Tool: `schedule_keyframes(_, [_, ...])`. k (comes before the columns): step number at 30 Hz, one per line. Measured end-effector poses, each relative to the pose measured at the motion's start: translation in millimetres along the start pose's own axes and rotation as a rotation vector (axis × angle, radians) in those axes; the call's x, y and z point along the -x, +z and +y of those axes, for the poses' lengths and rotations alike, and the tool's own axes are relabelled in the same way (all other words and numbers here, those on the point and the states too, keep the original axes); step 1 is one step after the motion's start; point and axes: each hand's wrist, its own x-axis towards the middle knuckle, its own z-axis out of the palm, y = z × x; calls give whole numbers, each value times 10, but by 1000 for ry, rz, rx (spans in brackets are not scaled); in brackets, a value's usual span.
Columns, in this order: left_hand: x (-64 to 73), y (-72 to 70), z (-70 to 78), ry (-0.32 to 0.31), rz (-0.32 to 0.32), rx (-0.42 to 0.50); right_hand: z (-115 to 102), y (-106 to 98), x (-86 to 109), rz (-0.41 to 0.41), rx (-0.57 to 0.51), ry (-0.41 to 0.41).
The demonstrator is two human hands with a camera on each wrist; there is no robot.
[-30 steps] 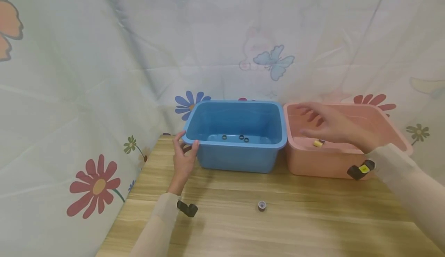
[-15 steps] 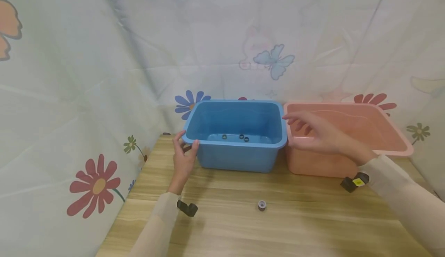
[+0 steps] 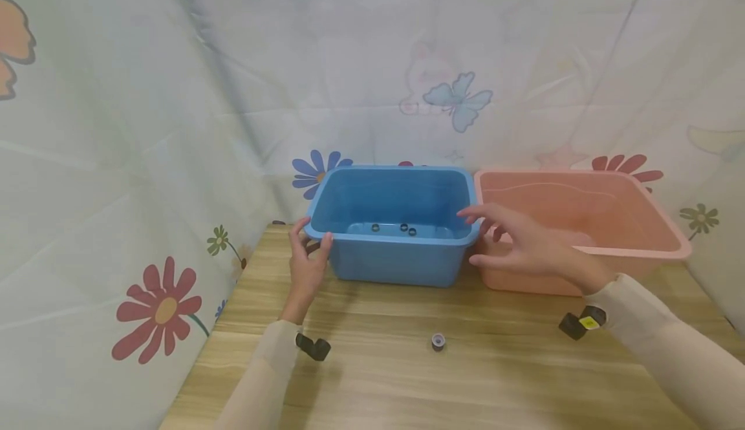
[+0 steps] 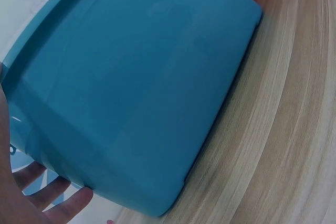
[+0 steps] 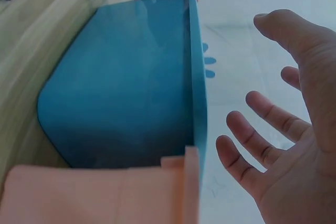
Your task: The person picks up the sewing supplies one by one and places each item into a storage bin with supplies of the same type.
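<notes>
A blue plastic tub [image 3: 396, 262] stands on the table, with several small dark rings [image 3: 404, 227] on its floor. My left hand [image 3: 307, 271] grips its left front corner, thumb at the front rim and fingers along the side wall. My right hand [image 3: 524, 239], bare and with its fingers spread, hovers over the place where the blue tub meets a pink tub [image 3: 640, 255]. In the right wrist view, air shows between those fingers [image 5: 252, 140] and the rims. On the table in front lies a small dark cylinder with a pale end [image 3: 438, 342].
The wood-grain table [image 3: 372, 378] carries both tubs side by side at its back. A patterned cloth [image 3: 349, 61] with flowers and butterflies hangs close behind them and along the left. The front wall hides part of the pink tub's floor.
My right hand has moved left and down from over the pink tub. A small yellow piece with a dark end, seen below it earlier, is out of sight. My left hand stays put.
</notes>
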Motion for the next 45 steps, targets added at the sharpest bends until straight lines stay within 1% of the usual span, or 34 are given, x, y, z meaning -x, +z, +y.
schedule_keyframes(4, [-12,-3,-15,-1,-2,-1,-40,108,45,4,-10,17])
schedule_keyframes(6, [-15,-6,-15,-11,-9,0,-40,176,73,0,-7,3])
schedule_keyframes(9, [-3,-16,24,-42,-20,-1,-16,300,114,-21,-36,-25])
schedule_keyframes(11, [28,-26,112,-55,-29,-5,1,390,142,-43,-58,-26])
schedule_keyframes(14, [82,-45,253,-63,-43,-16,14,516,188,-86,-100,8])
schedule_keyframes(16, [117,-55,346,-57,-49,-18,21,594,215,-110,-113,27])
schedule_keyframes(20, [144,-64,407,-50,-53,-16,57,744,264,-150,-122,35])
schedule_keyframes(26, [135,-61,405,-52,-57,-11,129,946,334,-200,-179,26])
schedule_keyframes(30, [132,-56,413,-44,-56,-9,185,1064,376,-218,-209,42])
schedule_keyframes(34, [131,-51,416,-34,-57,-12,246,1162,410,-260,-236,89])
schedule_keyframes(38, [127,-45,399,-28,-61,-7,297,1253,436,-322,-262,159])
schedule_keyframes(42, [121,-35,385,-23,-61,0,366,1365,459,-352,-222,164])
schedule_keyframes(43, [116,-33,376,-21,-61,2,382,1392,463,-353,-215,154])
schedule_keyframes(45, [84,-24,304,-23,-57,0,413,1443,475,-352,-198,124])
